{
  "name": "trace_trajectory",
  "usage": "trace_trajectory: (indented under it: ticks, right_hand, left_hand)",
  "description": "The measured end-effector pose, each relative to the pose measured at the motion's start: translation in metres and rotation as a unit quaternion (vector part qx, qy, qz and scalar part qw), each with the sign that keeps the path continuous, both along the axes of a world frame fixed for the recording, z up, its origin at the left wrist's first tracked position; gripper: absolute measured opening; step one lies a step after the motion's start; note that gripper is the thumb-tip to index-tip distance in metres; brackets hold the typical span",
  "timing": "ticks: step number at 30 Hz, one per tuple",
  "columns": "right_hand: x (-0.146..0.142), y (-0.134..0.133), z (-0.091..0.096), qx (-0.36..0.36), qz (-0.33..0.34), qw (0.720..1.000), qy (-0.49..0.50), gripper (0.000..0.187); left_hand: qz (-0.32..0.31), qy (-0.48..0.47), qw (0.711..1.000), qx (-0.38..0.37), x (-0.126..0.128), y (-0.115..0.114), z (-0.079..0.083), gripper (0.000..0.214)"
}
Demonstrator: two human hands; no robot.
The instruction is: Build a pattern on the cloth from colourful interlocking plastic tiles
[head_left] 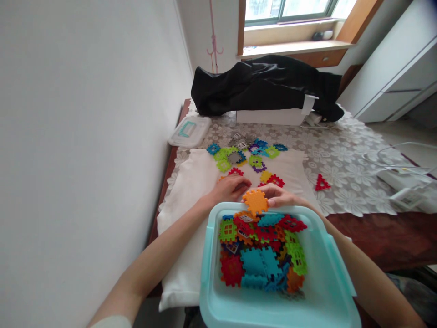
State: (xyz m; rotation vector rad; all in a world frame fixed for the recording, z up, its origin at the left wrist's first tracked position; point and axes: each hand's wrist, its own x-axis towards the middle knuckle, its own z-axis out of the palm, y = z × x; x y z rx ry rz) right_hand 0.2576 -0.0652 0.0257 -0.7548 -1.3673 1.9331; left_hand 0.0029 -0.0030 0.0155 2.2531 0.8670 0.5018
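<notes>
My right hand [280,196] grips an orange square interlocking tile [256,202] by its right edge, above the far rim of a turquoise plastic tub [211,264]. The tub holds a heap of toothed tiles in red, green, blue and orange, among them a large turquoise piece [254,261]. On the white cloth [191,196] rests my left hand [232,187], its fingers loosely bent and apart from the orange tile. A red tile [235,171] lies just beyond it. Red and yellow tiles [273,180] sit past my right hand.
Green, blue, purple and grey tiles [223,157] lie scattered farther back. A clear lid [190,131] is at the table's left edge. One red triangle [322,182] lies on the lace tablecloth [355,182]. A black cover [266,86] drapes a long object behind.
</notes>
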Motion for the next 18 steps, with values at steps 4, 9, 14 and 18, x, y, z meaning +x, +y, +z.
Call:
trace_trajectory:
  ticks: [4,9,14,18]
  right_hand:
    - [-0.001,0.005,-0.012,-0.020,0.012,1.000,-0.004,0.048]
    - [-0.011,0.007,-0.005,-0.036,0.056,0.997,0.030,0.058]
    - [-0.011,0.006,0.000,-0.043,0.044,0.998,0.028,0.056]
    - [-0.010,0.006,-0.001,-0.048,0.051,0.997,0.033,0.057]
  left_hand:
    - [-0.001,0.004,1.000,0.005,0.000,0.000,0.000,0.025]
    - [-0.003,-0.004,1.000,0.011,-0.001,0.000,-0.001,0.023]
    - [-0.008,-0.002,1.000,0.017,-0.001,0.002,-0.004,0.023]
    - [-0.005,-0.008,1.000,0.017,-0.001,0.001,-0.004,0.023]
